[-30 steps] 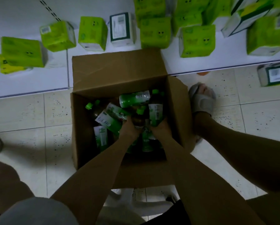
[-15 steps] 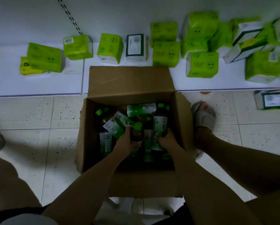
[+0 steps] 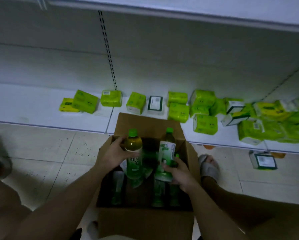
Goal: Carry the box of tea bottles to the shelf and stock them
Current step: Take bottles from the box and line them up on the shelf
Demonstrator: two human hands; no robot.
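An open cardboard box (image 3: 145, 222) stands on the tiled floor in front of a white shelf (image 3: 41, 108). Several green-capped tea bottles (image 3: 158, 193) remain inside it. My left hand (image 3: 112, 155) grips one tea bottle (image 3: 133, 153) upright above the box, its amber tea and green label showing. My right hand (image 3: 178, 172) grips a second tea bottle (image 3: 167, 151) by its lower half, also upright above the box.
Several green tissue packs (image 3: 205, 124) and white boxes (image 3: 155, 103) lie scattered on the bottom shelf, mostly at the right. One pack (image 3: 264, 161) lies on the floor at the right. My slippered foot (image 3: 208, 166) stands beside the box. An upper shelf edge (image 3: 197, 16) runs overhead.
Both hands have lifted a bottle each out of the box. The view has tilted up, showing the shelf's back panel and upper shelf.
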